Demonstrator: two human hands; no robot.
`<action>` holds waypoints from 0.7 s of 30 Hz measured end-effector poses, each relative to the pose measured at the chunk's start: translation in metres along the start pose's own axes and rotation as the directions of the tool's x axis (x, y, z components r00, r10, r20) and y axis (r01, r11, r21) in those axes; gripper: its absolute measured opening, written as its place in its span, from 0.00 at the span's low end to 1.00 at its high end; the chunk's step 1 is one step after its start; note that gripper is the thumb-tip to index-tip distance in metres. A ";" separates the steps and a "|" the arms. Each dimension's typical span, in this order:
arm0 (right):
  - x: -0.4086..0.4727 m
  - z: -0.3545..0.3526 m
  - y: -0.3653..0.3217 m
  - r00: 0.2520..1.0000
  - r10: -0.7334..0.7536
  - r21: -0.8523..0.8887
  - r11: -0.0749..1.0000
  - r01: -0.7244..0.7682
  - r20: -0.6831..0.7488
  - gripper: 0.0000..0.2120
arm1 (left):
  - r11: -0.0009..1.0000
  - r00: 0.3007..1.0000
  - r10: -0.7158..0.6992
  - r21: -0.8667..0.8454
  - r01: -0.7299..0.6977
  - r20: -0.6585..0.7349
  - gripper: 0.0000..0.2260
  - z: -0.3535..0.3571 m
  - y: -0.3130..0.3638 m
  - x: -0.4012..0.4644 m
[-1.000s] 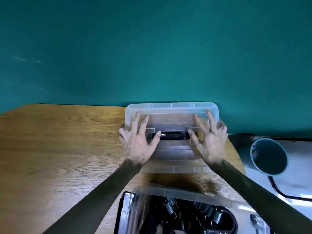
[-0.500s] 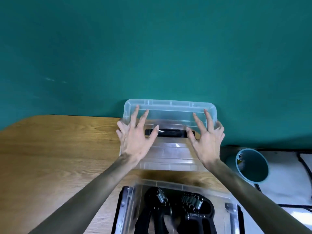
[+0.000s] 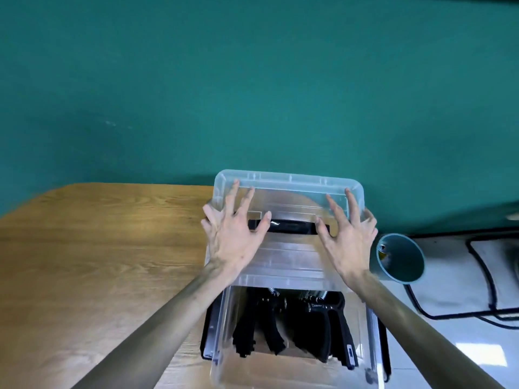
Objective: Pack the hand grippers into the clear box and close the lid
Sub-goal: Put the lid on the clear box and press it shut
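Clear lid (image 3: 289, 248), black handle (image 3: 292, 227) at its centre, held over the far part of the clear box (image 3: 224, 332). Left hand (image 3: 234, 240) and right hand (image 3: 348, 242) lie on the lid with fingers spread, one at each side of the handle. Black hand grippers (image 3: 295, 327) with metal springs lie inside the box. Box stands on a wooden table (image 3: 98, 262). Teal cup (image 3: 400, 258) just right of the lid. Black cable (image 3: 483, 276) on a white surface (image 3: 449, 293). Teal wall (image 3: 252, 80) behind.

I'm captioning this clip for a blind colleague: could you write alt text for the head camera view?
Two hands, left hand and right hand, hold a clear lid with spread fingers above a clear box of black hand grippers on a wooden table. A teal cup is at the right.
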State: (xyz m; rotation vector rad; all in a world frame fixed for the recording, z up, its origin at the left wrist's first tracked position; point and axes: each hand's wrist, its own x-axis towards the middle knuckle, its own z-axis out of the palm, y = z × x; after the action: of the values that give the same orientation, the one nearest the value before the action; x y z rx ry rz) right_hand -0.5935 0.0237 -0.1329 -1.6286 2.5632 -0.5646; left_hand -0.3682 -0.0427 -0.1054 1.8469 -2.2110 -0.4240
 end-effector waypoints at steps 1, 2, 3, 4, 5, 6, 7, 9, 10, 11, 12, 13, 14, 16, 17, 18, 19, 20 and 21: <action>-0.013 -0.002 0.002 1.000 0.018 -0.002 1.000 -0.018 0.007 0.26 | 1.000 1.000 0.008 0.002 -0.008 0.025 0.30 -0.001 -0.001 -0.010; -0.026 -0.003 0.003 0.999 0.036 -0.010 0.999 -0.036 0.013 0.27 | 1.000 0.999 0.013 0.004 -0.014 0.051 0.31 -0.001 -0.003 -0.021; -0.040 -0.005 0.004 0.998 0.052 -0.018 0.999 -0.051 0.021 0.27 | 1.000 0.997 0.016 0.008 -0.016 0.078 0.31 0.001 -0.005 -0.032; -0.055 -0.006 0.006 0.998 0.064 -0.023 0.998 -0.063 0.030 0.28 | 1.000 0.995 0.017 0.019 -0.019 0.102 0.31 0.003 -0.007 -0.043; -0.068 -0.007 0.009 0.997 0.073 -0.030 0.997 -0.072 0.038 0.28 | 0.999 0.992 0.017 0.030 -0.020 0.125 0.31 0.006 -0.008 -0.053; -0.082 -0.008 0.014 0.996 0.081 -0.041 0.996 -0.079 0.043 0.29 | 0.999 0.989 0.018 0.041 -0.025 0.149 0.32 0.009 -0.009 -0.065; -0.095 -0.008 0.017 0.995 0.090 -0.051 0.995 -0.088 0.052 0.29 | 0.998 0.985 0.021 0.051 -0.030 0.171 0.32 0.011 -0.010 -0.076; -0.123 -0.005 0.026 0.991 0.104 -0.057 0.993 -0.100 0.079 0.28 | 0.996 0.977 0.027 0.075 -0.043 0.209 0.32 0.018 -0.011 -0.100; -0.135 -0.003 0.031 0.990 0.106 -0.056 0.993 -0.101 0.088 0.28 | 0.996 0.975 0.028 0.082 -0.047 0.219 0.32 0.022 -0.012 -0.111; -0.146 -0.002 0.036 0.991 0.105 -0.055 0.993 -0.100 0.087 0.28 | 0.995 0.975 0.030 0.087 -0.050 0.220 0.32 0.025 -0.011 -0.121; -0.155 -0.002 0.041 0.992 0.099 -0.058 0.994 -0.095 0.078 0.26 | 0.994 0.976 0.031 0.091 -0.052 0.214 0.32 0.029 -0.011 -0.129; -0.162 -0.001 0.046 0.994 0.091 -0.068 0.994 -0.087 0.060 0.24 | 0.994 0.977 0.032 0.096 -0.053 0.211 0.32 0.033 -0.011 -0.136; -0.169 -0.001 0.051 0.996 0.083 -0.076 0.994 -0.079 0.042 0.22 | 0.993 0.977 0.032 0.104 -0.054 0.211 0.32 0.037 -0.010 -0.143; -0.178 -0.003 0.057 0.997 0.069 -0.094 0.993 -0.064 0.046 0.24 | 0.992 0.978 0.031 0.115 -0.056 0.205 0.32 0.042 -0.010 -0.153; -0.181 -0.004 0.058 0.996 0.069 -0.106 0.992 -0.063 0.052 0.24 | 0.991 0.980 0.033 0.122 -0.057 0.194 0.32 0.044 -0.009 -0.156; -0.183 -0.006 0.058 0.996 0.067 -0.121 0.991 -0.060 0.059 0.23 | 0.990 0.982 0.033 0.131 -0.058 0.183 0.31 0.046 -0.009 -0.159; -0.185 -0.007 0.058 0.996 0.066 -0.136 0.989 -0.057 0.066 0.22 | 0.989 0.984 0.032 0.140 -0.057 0.173 0.30 0.047 -0.009 -0.161; -0.186 -0.007 0.057 0.994 0.069 -0.147 0.988 -0.057 0.079 0.22 | 0.988 0.986 0.028 0.143 -0.052 0.162 0.30 0.047 -0.009 -0.163; -0.187 -0.008 0.057 0.993 0.073 -0.152 0.987 -0.058 0.096 0.23 | 0.988 0.987 0.025 0.144 -0.048 0.157 0.29 0.047 -0.010 -0.165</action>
State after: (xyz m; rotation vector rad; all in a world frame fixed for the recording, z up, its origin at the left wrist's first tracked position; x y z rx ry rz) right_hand -0.5621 0.2125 -0.1727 -1.5634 2.6283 -0.2840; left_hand -0.3464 0.1217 -0.1515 1.9012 -2.4354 -0.4204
